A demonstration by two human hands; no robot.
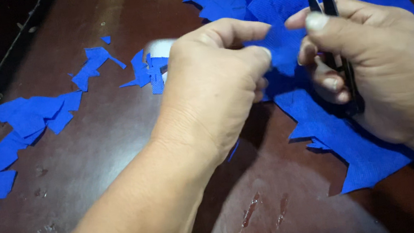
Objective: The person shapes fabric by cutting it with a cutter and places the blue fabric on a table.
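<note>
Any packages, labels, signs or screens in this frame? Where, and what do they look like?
None in view: only the large blue woven fabric sheet, blue fabric scraps on the dark brown table, and the black snips in the right hand; the left hand pinches the fabric.
</note>
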